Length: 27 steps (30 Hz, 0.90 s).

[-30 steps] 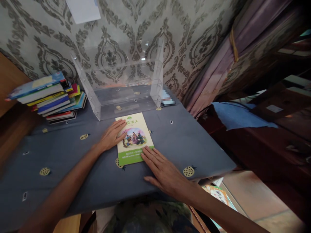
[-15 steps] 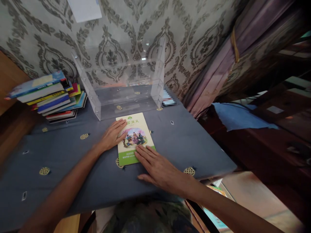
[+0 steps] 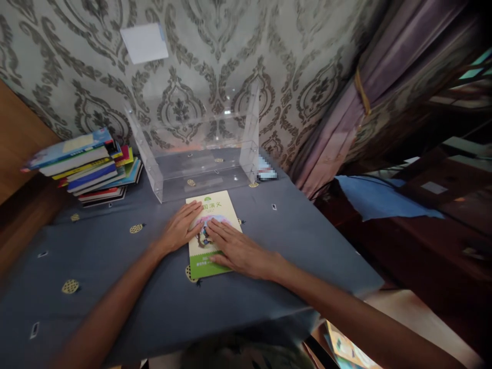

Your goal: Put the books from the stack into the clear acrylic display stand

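Head view, vs half a second back: right hand point(image 3: 238, 249) moved up and left, from the booklet's lower right corner onto the middle of the cover. Now lying flat across the picture on the cover, fingers point(image 3: 216, 230) together and stretched out, pointing up-left, thumb along the lower green band. Left hand point(image 3: 180, 229) unchanged: flat on the booklet's left edge, fingers slightly spread, tips on the cover near the title, palm on the cloth. Fingertips of both hands now nearly meeting over the picture. Nothing gripped or clamped, both hands just pressing down. Camera tilted a little too, so everything sits lower in frame than before; booklet itself not shifted on the counter.

Green booklet point(image 3: 212, 207): flat on the blue cloth-covered counter point(image 3: 115, 246), face up, just in front of the clear acrylic rack point(image 3: 200, 154), near it but not touching. Top title strip and lower left corner visible, rest under the hands. Pineapple print on the cloth peeking out at the booklet's lower left corner.

Around: stack of books point(image 3: 88, 166) at back left of the counter, beside the rack, well apart from the hands. White paper point(image 3: 145, 43) on the patterned wallpaper above. Purple curtain point(image 3: 346, 113) at right, blue cloth point(image 3: 380, 197) on dark furniture beyond the counter edge.
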### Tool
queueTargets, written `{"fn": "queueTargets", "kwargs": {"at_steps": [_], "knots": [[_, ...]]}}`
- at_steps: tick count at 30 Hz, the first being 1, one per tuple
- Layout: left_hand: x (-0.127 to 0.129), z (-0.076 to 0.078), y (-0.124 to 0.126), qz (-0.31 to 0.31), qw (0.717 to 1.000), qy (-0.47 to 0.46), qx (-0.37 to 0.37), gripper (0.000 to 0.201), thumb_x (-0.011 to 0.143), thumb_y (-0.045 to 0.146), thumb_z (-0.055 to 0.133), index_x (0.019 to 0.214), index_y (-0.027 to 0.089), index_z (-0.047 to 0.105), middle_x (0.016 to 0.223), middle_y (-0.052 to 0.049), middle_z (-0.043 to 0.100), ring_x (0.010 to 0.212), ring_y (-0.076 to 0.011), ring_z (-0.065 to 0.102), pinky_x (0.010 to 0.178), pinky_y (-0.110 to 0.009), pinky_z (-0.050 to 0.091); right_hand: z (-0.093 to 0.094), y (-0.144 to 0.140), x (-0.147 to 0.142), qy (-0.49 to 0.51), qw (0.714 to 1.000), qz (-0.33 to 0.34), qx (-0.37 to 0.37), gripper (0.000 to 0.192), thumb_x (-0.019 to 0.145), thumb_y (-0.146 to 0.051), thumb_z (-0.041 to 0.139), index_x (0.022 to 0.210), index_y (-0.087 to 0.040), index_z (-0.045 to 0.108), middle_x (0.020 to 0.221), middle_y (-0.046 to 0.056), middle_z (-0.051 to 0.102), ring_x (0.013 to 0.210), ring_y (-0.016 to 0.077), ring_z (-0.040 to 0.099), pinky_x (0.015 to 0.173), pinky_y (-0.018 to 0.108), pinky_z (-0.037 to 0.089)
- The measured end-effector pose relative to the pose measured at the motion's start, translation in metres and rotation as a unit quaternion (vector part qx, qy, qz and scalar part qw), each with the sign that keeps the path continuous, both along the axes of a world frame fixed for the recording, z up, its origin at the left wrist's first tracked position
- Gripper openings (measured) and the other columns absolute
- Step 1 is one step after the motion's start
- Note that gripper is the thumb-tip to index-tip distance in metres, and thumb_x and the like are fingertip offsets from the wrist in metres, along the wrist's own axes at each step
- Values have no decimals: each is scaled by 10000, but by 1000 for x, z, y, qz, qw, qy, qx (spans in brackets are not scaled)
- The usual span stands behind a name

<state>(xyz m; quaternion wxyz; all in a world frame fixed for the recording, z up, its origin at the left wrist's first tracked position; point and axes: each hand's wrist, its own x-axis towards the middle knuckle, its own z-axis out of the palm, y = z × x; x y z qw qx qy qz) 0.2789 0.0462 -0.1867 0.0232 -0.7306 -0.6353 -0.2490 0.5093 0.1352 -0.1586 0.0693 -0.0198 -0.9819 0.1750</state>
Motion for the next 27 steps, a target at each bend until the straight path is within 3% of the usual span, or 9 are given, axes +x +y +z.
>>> {"fn": "queueTargets", "kwargs": {"at_steps": [7, 12, 22, 27], "knots": [[2, -1, 0, 8, 1000, -3, 1, 495, 1004, 406, 434, 1439, 174, 486, 1475, -123, 517, 1418, -240, 417, 1182, -469, 342, -17, 50, -41, 22, 997, -75, 20, 677, 1011, -496, 394, 1493, -21, 369, 1575, 243, 314, 1504, 309, 211, 1223, 498, 238], [1, -2, 1, 15, 1000, -7, -14, 496, 1000, 414, 441, 1443, 194, 485, 1492, -114, 499, 1421, -246, 413, 1186, -474, 328, -23, 72, -48, 29, 989, -147, 9, 699, 1014, -528, 333, 1507, -32, 350, 1584, 234, 307, 1502, 304, 229, 1215, 490, 250], [6, -8, -2, 83, 993, -71, -39, 570, 983, 467, 442, 1453, 146, 459, 1555, -151, 397, 1484, -273, 287, 1215, -463, 251, -36, 58, -30, 35, 973, -228, 14, 659, 1008, -468, 341, 1518, -50, 331, 1598, 218, 284, 1494, 307, 253, 1194, 490, 282], [12, -12, -5, 167, 984, -40, -52, 559, 980, 409, 429, 1434, 87, 461, 1561, -210, 361, 1477, -319, 292, 1196, -488, 259, -42, 39, -15, 51, 970, -237, 29, 660, 999, -490, 354, 1510, -73, 356, 1582, 216, 326, 1469, 317, 313, 1181, 495, 304]]}}
